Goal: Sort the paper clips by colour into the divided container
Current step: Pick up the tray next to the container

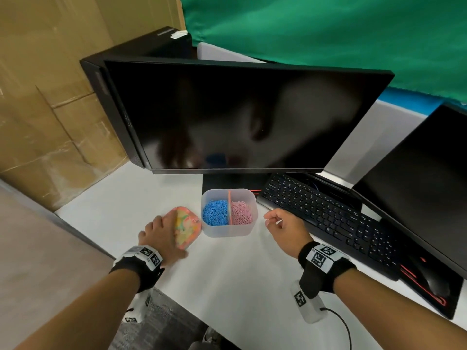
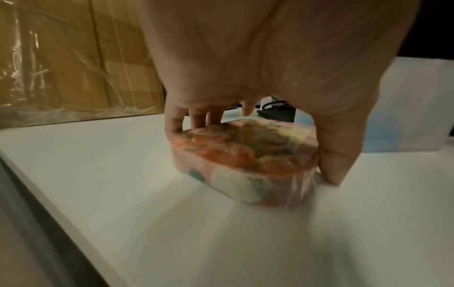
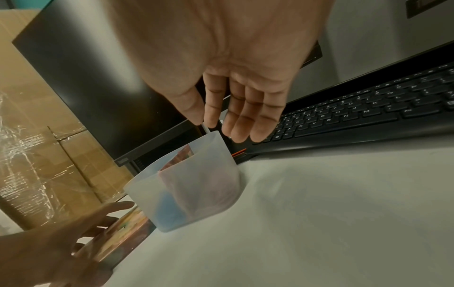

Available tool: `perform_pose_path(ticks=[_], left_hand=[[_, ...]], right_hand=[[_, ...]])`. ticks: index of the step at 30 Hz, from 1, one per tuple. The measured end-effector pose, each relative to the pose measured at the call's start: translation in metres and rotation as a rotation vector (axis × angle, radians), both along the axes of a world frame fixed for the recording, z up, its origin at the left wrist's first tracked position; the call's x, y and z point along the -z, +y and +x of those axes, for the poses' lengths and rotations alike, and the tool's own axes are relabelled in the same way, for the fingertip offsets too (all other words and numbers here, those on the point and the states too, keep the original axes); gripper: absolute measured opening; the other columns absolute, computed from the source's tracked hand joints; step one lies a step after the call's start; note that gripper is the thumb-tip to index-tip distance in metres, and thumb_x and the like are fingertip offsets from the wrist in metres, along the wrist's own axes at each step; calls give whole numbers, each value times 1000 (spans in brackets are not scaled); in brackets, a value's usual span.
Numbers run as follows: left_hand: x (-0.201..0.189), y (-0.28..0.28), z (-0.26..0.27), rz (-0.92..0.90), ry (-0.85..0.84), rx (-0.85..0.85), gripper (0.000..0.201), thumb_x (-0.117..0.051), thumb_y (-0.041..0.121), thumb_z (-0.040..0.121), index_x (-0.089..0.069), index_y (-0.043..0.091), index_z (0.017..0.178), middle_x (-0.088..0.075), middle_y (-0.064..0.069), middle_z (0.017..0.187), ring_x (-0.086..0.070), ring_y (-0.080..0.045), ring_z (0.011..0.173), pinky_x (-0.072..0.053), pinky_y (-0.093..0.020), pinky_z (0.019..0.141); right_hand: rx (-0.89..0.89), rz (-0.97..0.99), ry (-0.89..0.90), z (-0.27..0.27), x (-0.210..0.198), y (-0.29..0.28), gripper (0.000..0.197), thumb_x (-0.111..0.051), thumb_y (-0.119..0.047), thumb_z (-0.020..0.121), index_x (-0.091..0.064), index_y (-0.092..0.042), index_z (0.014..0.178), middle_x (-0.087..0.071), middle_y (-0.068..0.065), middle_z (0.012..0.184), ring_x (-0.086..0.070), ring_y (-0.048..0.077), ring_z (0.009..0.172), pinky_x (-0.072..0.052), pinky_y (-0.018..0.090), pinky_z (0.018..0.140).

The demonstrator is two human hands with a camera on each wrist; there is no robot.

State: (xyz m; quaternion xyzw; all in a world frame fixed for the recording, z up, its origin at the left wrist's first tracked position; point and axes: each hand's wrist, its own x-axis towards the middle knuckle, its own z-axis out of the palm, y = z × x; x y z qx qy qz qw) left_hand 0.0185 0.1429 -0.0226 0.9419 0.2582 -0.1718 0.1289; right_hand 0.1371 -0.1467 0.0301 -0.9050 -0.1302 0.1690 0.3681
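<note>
- Wrist bands with black-and-white square markers sit nearest on both forearms; no readable words on them.
- Left hand [image 1: 161,236] lies over a colourful patterned lid [image 1: 185,227] on the white desk [image 1: 240,274], fingers at its far edge, thumb at its near right edge; it grips the lid, which is blurred in the left wrist view.
- Lid: looks like light, stiff, smooth plastic; best held by opposite rims, as now. Pattern only, no legible text.
- Right hand [image 1: 283,228] hovers just right of the divided container [image 1: 228,229], empty, fingers loosely bent, thumb near forefinger.
- Divided container: translucent tub, just right of the lid, in front of the monitor stand. Blue paper clips [image 1: 215,212] fill the left compartment, pink paper clips [image 1: 241,213] the right, with an orange divider between. No loose clips visible on the desk; sorting looks done.
- Handling judgement: clips are light, thin, springy wire, slippery and prone to tangle; pinch one at a time. Tub is light and could slide or tip; hold by its side walls.
- Keyboard [image 1: 328,218]: key letters readable in the right wrist view.
- Monitor [image 1: 240,117] is dark; its bezel logo is too small to read.
- Cardboard boxes [image 1: 38,109] far left, no legible print.
</note>
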Motion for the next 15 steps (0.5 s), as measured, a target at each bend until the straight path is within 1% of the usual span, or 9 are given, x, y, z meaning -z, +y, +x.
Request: perform_pose_path(ticks=[2, 4, 6, 7, 9, 11, 12, 13, 15], left_hand=[[-4, 4, 1, 2, -18, -35, 119, -73, 62, 47, -11, 34, 144, -38, -6, 135, -41, -32, 122, -40, -48, 99], [-10, 10, 1, -26, -65, -90, 116, -73, 61, 46, -14, 35, 143, -39, -6, 134, -42, -32, 121, -40, -48, 98], [-20, 14, 3, -89, -182, -124, 115, -74, 58, 48, -16, 33, 144, -38, -8, 135, -42, -33, 119, -41, -48, 98], [-26, 14, 5, -132, -261, -113, 115, -74, 57, 48, -18, 31, 145, -39, -9, 134, -42, -33, 119, -42, -47, 98], [-40, 8, 17, -201, -400, -1, 115, -73, 55, 47, -20, 31, 146, -39, -7, 133, -43, -30, 118, -42, -44, 98], [-55, -5, 36, -208, -453, 189, 113, -70, 56, 45, -22, 32, 145, -38, -3, 133, -42, -29, 118, -41, -41, 99], [-60, -13, 47, -185, -442, 289, 113, -69, 56, 45, -22, 34, 144, -37, -1, 134, -42, -29, 119, -41, -41, 101], [-65, -22, 59, -155, -416, 384, 112, -69, 55, 44, -20, 36, 144, -36, 1, 135, -41, -29, 120, -40, -42, 101], [-71, -38, 79, -110, -317, 524, 112, -69, 54, 45, -16, 42, 142, -32, 6, 136, -38, -28, 123, -39, -47, 101]], right_hand=[[8, 2, 3, 2, 0, 2, 14, -54, -23, 92, -64, -24, 102, -58, -11, 90, -56, 11, 79, -47, 25, 74], [17, 7, 4, 4, -1, 3, 15, -55, -22, 92, -64, -23, 104, -58, -10, 91, -56, 10, 80, -46, 24, 74], [31, 17, 7, 7, -2, 5, 16, -55, -22, 92, -64, -21, 105, -59, -7, 92, -56, 11, 82, -45, 25, 75], [42, 23, 12, 8, -2, 6, 17, -56, -22, 91, -64, -21, 106, -59, -7, 92, -57, 12, 83, -46, 25, 76], [76, 48, 21, 13, -4, 10, 15, -56, -22, 91, -64, -21, 103, -60, -6, 91, -58, 14, 87, -45, 26, 78], [106, 91, 38, 17, -5, 16, 11, -55, -24, 90, -65, -24, 95, -63, -5, 89, -62, 16, 88, -47, 27, 78], [117, 119, 49, 20, -4, 20, 10, -55, -25, 91, -65, -26, 92, -65, -5, 89, -64, 17, 89, -50, 30, 80], [128, 137, 69, 22, -5, 25, 12, -54, -28, 91, -65, -27, 93, -67, -3, 91, -65, 18, 90, -52, 34, 83], [132, 133, 107, 24, -6, 32, 22, -51, -33, 92, -68, -23, 101, -70, 1, 98, -66, 21, 94, -53, 41, 87]])
